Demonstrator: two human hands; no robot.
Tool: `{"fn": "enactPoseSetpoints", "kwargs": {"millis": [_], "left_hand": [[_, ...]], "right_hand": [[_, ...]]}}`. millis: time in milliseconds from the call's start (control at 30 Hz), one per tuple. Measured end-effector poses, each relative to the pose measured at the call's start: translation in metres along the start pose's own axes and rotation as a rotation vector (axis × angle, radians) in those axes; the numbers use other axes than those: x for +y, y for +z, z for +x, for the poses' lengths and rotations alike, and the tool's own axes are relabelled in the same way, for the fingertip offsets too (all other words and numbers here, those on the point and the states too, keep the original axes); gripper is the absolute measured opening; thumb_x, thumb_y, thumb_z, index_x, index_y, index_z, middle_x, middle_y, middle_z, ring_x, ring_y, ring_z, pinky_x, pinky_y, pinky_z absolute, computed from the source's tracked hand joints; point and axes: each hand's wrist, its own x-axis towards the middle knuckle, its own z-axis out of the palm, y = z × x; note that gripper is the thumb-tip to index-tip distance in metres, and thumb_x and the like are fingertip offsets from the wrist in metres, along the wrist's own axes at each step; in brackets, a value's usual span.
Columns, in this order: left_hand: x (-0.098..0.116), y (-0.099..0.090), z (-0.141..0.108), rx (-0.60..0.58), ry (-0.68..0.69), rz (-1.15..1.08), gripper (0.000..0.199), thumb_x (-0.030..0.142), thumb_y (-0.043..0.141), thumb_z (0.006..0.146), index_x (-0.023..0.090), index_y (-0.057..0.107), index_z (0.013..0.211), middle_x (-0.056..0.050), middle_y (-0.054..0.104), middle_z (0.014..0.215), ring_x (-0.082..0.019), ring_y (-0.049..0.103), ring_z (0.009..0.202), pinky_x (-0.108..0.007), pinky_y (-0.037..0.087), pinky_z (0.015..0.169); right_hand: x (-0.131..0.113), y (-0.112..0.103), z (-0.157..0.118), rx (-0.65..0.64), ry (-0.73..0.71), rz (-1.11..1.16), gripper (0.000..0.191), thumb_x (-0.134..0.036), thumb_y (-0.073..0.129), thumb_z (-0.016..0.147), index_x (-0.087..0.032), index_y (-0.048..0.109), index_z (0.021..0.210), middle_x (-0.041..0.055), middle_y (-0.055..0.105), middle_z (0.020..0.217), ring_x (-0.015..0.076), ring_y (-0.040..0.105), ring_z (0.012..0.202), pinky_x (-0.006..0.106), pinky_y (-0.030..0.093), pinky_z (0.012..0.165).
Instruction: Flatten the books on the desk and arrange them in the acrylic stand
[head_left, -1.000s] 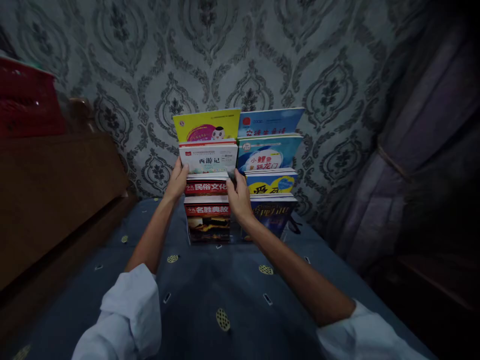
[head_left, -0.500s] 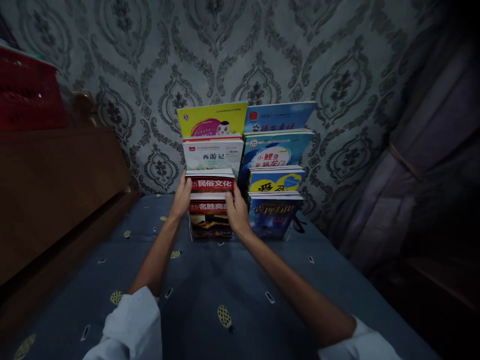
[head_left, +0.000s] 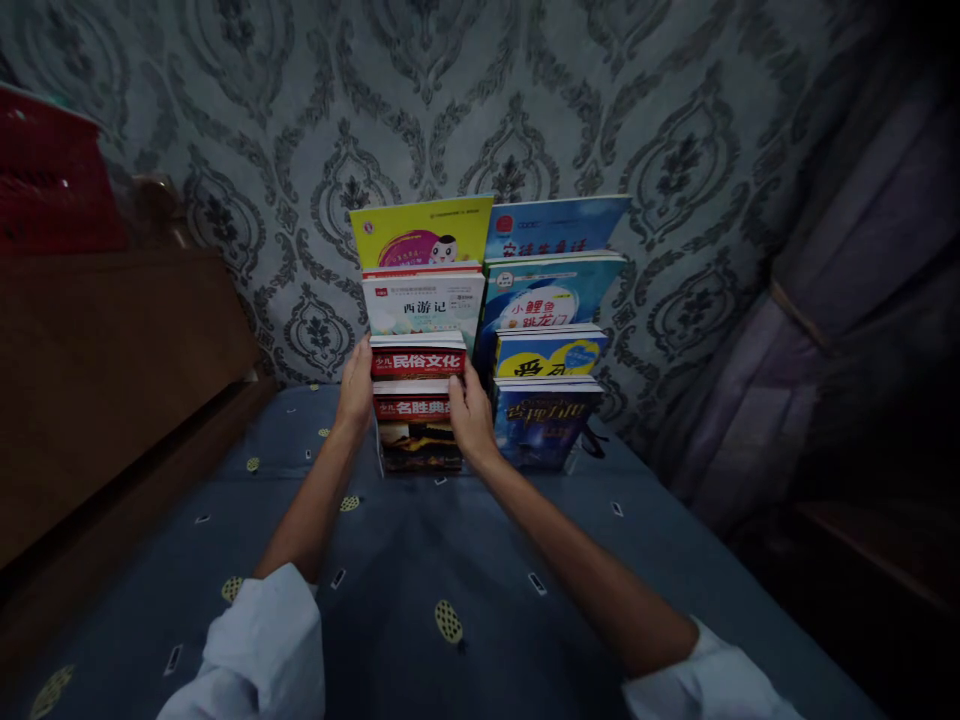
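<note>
Two columns of books stand in stepped rows in a clear rack. My left hand (head_left: 355, 388) is at the left edge of the red-topped book (head_left: 418, 363) in the left column, its fingertips hidden behind that edge. My right hand (head_left: 472, 412) touches the right side of the same book and of the front book (head_left: 420, 435), thumb in front. Behind them stand a white book (head_left: 426, 305) and a yellow book (head_left: 424, 230). The right column has a dark blue book (head_left: 546, 430) in front, then a yellow and blue one (head_left: 551, 355) and two blue ones behind.
The rack stands on a dark blue patterned cloth (head_left: 390, 600) against a patterned wall (head_left: 315, 200). On the left are a brown wooden headboard (head_left: 112, 370) and a red container (head_left: 52, 180). A tied purple curtain (head_left: 810, 330) hangs on the right.
The view has shifted slightly, so the books sit a little higher. My left hand's fingers have slipped further behind the book edge; my right hand stays at the right side.
</note>
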Motion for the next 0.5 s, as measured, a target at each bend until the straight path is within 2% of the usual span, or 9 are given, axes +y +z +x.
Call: {"fn": "enactPoseSetpoints", "kwargs": {"millis": [133, 267, 400, 500], "left_hand": [[-0.002, 0.005, 0.008, 0.09, -0.003, -0.063, 0.038, 0.053, 0.057, 0.092, 0.02, 0.066, 0.109, -0.006, 0.073, 0.113, -0.023, 0.067, 0.112, -0.037, 0.053, 0.099], [-0.006, 0.005, 0.021, 0.153, -0.019, -0.019, 0.03, 0.046, 0.063, 0.088, 0.02, 0.064, 0.103, -0.005, 0.072, 0.104, -0.021, 0.068, 0.106, -0.034, 0.053, 0.096], [-0.009, 0.001, 0.021, 0.132, -0.011, -0.006, 0.037, 0.052, 0.062, 0.089, 0.019, 0.063, 0.107, -0.007, 0.071, 0.112, -0.023, 0.066, 0.112, -0.035, 0.051, 0.1], [-0.013, -0.005, 0.003, 0.136, 0.0, -0.009, 0.049, 0.062, 0.054, 0.093, 0.022, 0.061, 0.121, -0.008, 0.065, 0.131, -0.024, 0.059, 0.126, -0.037, 0.047, 0.107]], "right_hand": [[-0.007, -0.002, 0.012, 0.033, 0.028, 0.063, 0.058, -0.037, 0.037, 0.1, -0.027, 0.033, 0.157, 0.0059, 0.049, 0.155, 0.0287, 0.045, 0.142, 0.056, 0.036, 0.118], [-0.007, -0.004, 0.021, 0.025, 0.016, 0.092, 0.055, -0.035, 0.038, 0.099, -0.03, 0.04, 0.154, 0.005, 0.054, 0.15, 0.0288, 0.047, 0.14, 0.057, 0.034, 0.118], [-0.003, -0.006, 0.011, -0.01, 0.044, 0.131, 0.055, -0.039, 0.039, 0.098, -0.028, 0.043, 0.152, 0.0054, 0.052, 0.152, 0.0274, 0.047, 0.141, 0.053, 0.036, 0.118], [-0.003, -0.007, -0.011, 0.0, 0.111, 0.149, 0.059, -0.044, 0.038, 0.099, -0.022, 0.04, 0.153, 0.0097, 0.046, 0.156, 0.027, 0.043, 0.143, 0.051, 0.034, 0.119]]}}
